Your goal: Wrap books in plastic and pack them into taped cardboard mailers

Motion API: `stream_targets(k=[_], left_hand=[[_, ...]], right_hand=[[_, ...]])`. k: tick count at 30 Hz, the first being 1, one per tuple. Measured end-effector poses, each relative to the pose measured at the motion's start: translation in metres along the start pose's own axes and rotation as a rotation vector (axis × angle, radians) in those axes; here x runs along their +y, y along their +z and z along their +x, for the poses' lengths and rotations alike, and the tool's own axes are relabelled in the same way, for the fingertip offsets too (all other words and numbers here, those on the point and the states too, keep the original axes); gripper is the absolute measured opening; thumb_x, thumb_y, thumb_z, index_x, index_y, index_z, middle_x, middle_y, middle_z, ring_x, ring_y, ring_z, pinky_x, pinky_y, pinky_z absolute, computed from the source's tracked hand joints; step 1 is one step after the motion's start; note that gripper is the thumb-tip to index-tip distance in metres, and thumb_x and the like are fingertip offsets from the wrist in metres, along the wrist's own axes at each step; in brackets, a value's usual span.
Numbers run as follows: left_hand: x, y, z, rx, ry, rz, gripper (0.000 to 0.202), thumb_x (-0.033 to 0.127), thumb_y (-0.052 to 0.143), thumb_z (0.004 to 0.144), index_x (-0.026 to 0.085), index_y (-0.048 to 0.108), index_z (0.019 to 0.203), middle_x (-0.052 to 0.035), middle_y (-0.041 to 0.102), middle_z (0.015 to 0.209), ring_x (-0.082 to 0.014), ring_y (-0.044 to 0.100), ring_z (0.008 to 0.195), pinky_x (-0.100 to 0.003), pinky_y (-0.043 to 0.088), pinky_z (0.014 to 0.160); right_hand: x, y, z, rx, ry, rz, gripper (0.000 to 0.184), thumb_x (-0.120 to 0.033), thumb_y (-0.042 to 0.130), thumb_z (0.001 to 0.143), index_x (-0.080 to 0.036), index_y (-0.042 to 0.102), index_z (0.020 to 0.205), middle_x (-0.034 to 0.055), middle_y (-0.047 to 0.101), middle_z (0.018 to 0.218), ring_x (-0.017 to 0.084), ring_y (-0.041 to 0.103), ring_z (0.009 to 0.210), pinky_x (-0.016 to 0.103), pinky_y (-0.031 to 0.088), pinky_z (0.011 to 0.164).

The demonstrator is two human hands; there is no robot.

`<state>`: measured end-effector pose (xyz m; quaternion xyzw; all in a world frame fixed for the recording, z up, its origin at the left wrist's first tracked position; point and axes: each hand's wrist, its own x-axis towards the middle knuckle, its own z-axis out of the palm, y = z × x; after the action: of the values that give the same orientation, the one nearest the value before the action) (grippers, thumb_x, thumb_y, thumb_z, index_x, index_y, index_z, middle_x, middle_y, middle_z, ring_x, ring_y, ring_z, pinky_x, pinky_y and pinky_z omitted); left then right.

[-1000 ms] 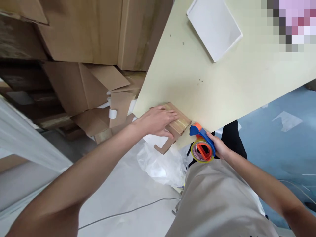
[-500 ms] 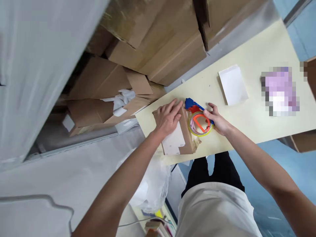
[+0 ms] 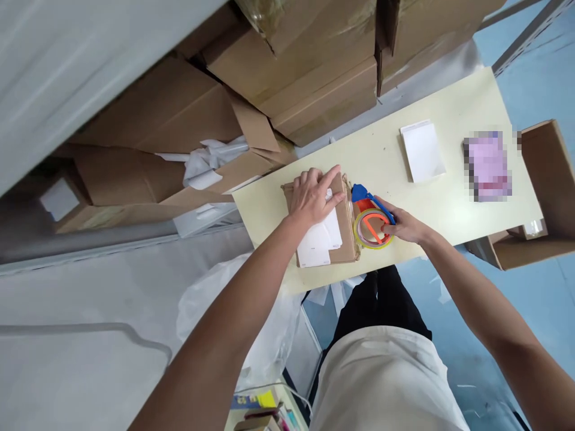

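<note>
A small brown cardboard parcel (image 3: 347, 236) with white labels lies near the front left of the pale yellow table (image 3: 404, 191). My left hand (image 3: 312, 194) rests flat on top of it, fingers stretched out. My right hand (image 3: 402, 224) grips a blue and orange tape dispenser (image 3: 372, 221) with a roll of clear tape. The dispenser sits against the parcel's right side.
A white pad (image 3: 422, 149) lies farther right on the table, and a blurred purple patch (image 3: 487, 164) beyond it. Stacked cardboard boxes (image 3: 291, 66) stand behind the table. An open box (image 3: 541, 191) is at the right end. A white plastic bag (image 3: 265, 335) hangs below.
The view has swung from the table's corner to over the table. The parcel has been turned label side up. The tape dispenser has come up from the table's edge to the parcel's right side.
</note>
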<state>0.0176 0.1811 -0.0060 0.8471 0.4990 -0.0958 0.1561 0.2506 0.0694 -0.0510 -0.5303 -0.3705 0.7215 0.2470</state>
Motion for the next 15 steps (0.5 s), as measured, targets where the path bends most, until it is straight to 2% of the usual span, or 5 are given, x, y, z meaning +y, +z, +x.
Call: stream_targets(k=[5,9,12,14,15], left_hand=[[0.0,0.008,0.0,0.063,-0.043,-0.024,0.071,0.065,0.038,0.087,0.018,0.037,0.14,-0.0195,0.047,0.131,-0.0407,0.039,0.123,-0.048,0.029,0.099],[0.0,0.011,0.002,0.092,-0.057,-0.043,0.072,0.068,0.04,0.085,0.018,0.038,0.136,-0.02,0.046,0.131,-0.0415,0.039,0.125,-0.052,0.03,0.099],[-0.007,0.019,0.001,0.155,-0.114,-0.044,0.07,0.068,0.04,0.085,0.019,0.039,0.135,-0.0202,0.047,0.131,-0.0413,0.04,0.125,-0.054,0.032,0.099],[-0.018,0.026,-0.003,0.208,-0.253,-0.04,0.065,0.065,0.035,0.088,0.02,0.039,0.135,-0.0215,0.049,0.129,-0.0404,0.042,0.124,-0.055,0.035,0.096],[-0.024,0.03,-0.007,0.229,-0.351,-0.042,0.064,0.063,0.032,0.089,0.02,0.038,0.135,-0.0222,0.05,0.128,-0.04,0.043,0.123,-0.055,0.038,0.093]], right_hand=[[0.042,0.016,-0.06,-0.012,0.022,-0.132,0.092,-0.015,0.064,0.066,-0.028,0.029,0.15,0.005,0.056,0.135,0.028,0.055,0.119,0.046,0.044,0.104],[0.082,0.056,-0.108,-0.05,0.062,-0.103,0.092,-0.012,0.06,0.064,-0.024,0.029,0.15,0.0078,0.058,0.131,0.027,0.058,0.114,0.045,0.045,0.101],[0.095,0.086,-0.114,0.044,0.059,0.021,0.092,-0.014,0.057,0.066,-0.024,0.025,0.151,0.0069,0.059,0.13,0.025,0.059,0.112,0.043,0.045,0.101],[0.089,0.092,-0.1,0.156,0.027,0.101,0.092,-0.014,0.056,0.065,-0.026,0.025,0.151,0.0061,0.056,0.136,0.024,0.057,0.116,0.041,0.044,0.103],[0.081,0.088,-0.089,0.214,0.012,0.127,0.092,-0.015,0.057,0.064,-0.026,0.026,0.151,0.0057,0.054,0.139,0.025,0.056,0.119,0.041,0.044,0.104]])
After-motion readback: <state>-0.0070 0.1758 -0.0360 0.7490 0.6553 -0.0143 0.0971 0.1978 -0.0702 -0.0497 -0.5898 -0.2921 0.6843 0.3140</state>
